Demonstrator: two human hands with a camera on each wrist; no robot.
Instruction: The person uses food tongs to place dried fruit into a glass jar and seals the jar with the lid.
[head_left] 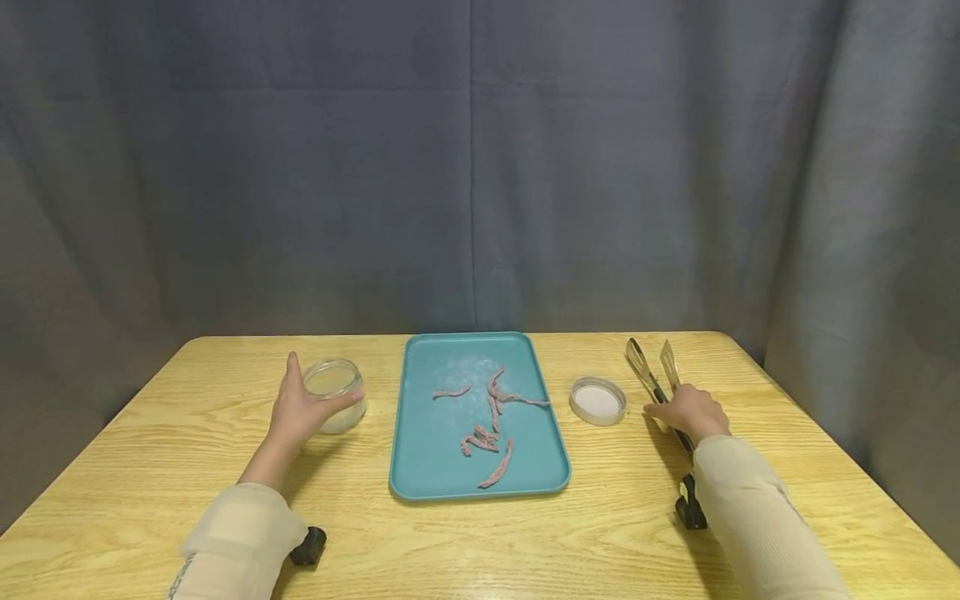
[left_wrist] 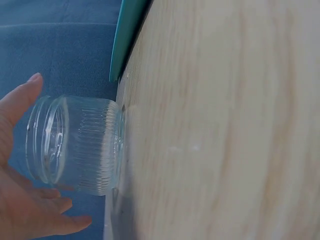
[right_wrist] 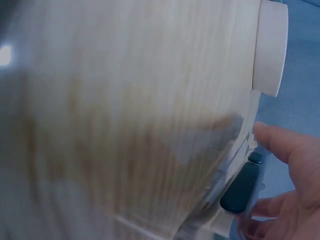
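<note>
My left hand is beside a clear glass jar, thumb and fingers spread around it. In the left wrist view the jar stands upright, lidless, with ribbed sides; a gap shows between it and the thumb. My right hand is over metal tongs with black grips, which lie on the table, heads pointing away. The right wrist view shows the thumb extended and apart from the black grip, the other fingers bent beyond the tongs, partly hidden. I see no firm grip on them.
A teal tray lies mid-table with several thin pinkish, meat-like strips scattered on it. A round pale lid sits between tray and tongs. The wooden table ends at a grey curtain.
</note>
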